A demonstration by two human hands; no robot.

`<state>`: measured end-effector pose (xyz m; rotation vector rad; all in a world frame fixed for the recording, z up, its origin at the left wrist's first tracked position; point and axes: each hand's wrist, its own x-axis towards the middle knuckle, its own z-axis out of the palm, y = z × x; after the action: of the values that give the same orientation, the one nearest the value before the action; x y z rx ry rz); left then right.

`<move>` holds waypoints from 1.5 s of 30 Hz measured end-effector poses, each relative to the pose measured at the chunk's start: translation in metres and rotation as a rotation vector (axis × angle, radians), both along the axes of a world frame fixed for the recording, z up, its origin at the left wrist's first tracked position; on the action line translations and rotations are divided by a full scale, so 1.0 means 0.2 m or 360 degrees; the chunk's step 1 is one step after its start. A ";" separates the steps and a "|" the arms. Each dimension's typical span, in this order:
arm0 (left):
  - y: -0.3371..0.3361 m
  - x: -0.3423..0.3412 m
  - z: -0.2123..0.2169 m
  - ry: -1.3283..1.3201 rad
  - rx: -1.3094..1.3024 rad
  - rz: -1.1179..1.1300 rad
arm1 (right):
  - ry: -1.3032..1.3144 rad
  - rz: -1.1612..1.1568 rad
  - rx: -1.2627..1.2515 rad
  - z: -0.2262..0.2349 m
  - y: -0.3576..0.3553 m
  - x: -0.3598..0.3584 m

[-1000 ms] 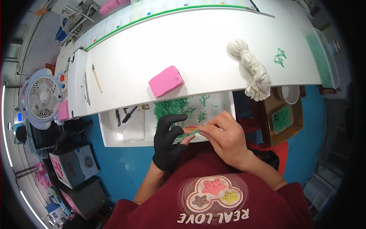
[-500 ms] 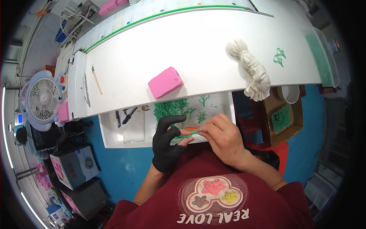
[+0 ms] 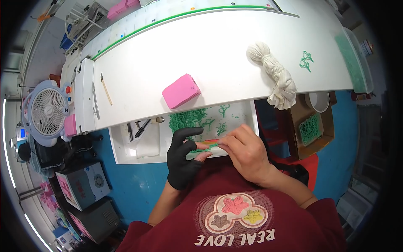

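Note:
My left hand (image 3: pixel 184 157) wears a black glove with the tips of the thumb and a finger bare. Between those tips it pinches a thin green branched piece (image 3: pixel 200 150), held over the front of the open white drawer (image 3: pixel 163 145). My bare right hand (image 3: pixel 247 153) has its fingers pinched at the right end of the same piece. A thin orange-red strip (image 3: pixel 208 141) shows just beyond the fingertips; I cannot tell whether it is held. Behind my hands, a heap of green branched pieces (image 3: pixel 187 119) lies in the drawer, with a few loose ones (image 3: pixel 221 128) beside it.
On the white table (image 3: pixel 138 75) are a pink block (image 3: pixel 181 91), a twisted off-white cloth (image 3: pixel 275 75), a craft knife (image 3: pixel 106 89) and green pieces (image 3: pixel 306 61). Pens (image 3: pixel 142 128) lie in the drawer's left part. A cardboard box (image 3: pixel 327 130) stands right; a fan (image 3: pixel 48 108) left.
Both hands stay in nearly the same place over the drawer, still pinching the green piece. The whole view has shifted very slightly.

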<state>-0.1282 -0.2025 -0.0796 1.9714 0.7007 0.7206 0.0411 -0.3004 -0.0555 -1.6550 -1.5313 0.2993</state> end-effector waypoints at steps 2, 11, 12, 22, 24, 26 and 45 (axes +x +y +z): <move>0.00 0.00 0.00 0.0004 0.0021 -0.0002 | 0.0000 0.0001 0.0000 0.00 0.00 0.00; 0.00 -0.01 -0.01 0.0001 -0.0001 0.0002 | 0.0051 0.0009 -0.0042 0.00 0.00 0.00; 0.01 -0.01 0.00 -0.0002 -0.0024 -0.0003 | 0.0088 0.0001 -0.0048 0.00 0.00 0.00; 0.03 -0.01 -0.05 -0.0150 -0.0126 0.0004 | 0.0337 -0.0040 -0.0111 -0.01 0.00 0.02; 0.02 -0.01 -0.04 -0.0126 -0.0140 0.0004 | 0.0338 -0.0038 -0.0113 -0.01 0.00 0.01; 0.02 -0.01 -0.03 -0.0102 -0.0153 0.0004 | 0.0338 -0.0037 -0.0114 -0.01 0.00 0.01; 0.00 0.02 0.02 -0.0011 -0.0157 0.0077 | 0.1471 0.0077 -0.0569 -0.11 -0.01 0.01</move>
<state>-0.1233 -0.2024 -0.0747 1.8668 0.7676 0.7080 0.0422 -0.3031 -0.0770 -1.4014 -0.8277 1.2265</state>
